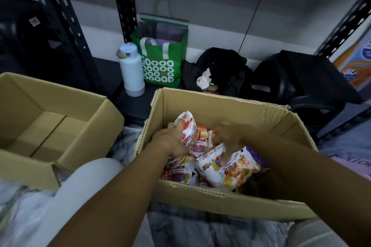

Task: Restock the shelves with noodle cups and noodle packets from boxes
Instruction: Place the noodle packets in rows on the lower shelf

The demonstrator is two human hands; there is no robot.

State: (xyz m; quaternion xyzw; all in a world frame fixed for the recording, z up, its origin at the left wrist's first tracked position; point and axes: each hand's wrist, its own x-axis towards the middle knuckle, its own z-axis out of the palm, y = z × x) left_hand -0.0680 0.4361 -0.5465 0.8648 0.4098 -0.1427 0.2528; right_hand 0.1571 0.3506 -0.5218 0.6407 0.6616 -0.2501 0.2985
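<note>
An open cardboard box (pixel 200 104) stands in front of me with several white, red and orange noodle packets lying loose in it. Both my hands reach down inside. My left hand (pixel 170 140) grips an upright packet (pixel 187 128) at the box's left side. My right hand (pixel 226 134) is blurred and curls over the top of a larger packet (pixel 230 168) that lies tilted toward the near wall. More packets (pixel 180 174) lie beneath. No noodle cups are in sight.
A second cardboard box (pixel 96 126), with nothing visible inside, stands to the left. On the low black shelf (pixel 132 104) behind are a white bottle (pixel 131 72), a green tote bag (pixel 160 60) and black bags (pixel 224 70). Black perforated shelf posts (pixel 122 2) rise at the back.
</note>
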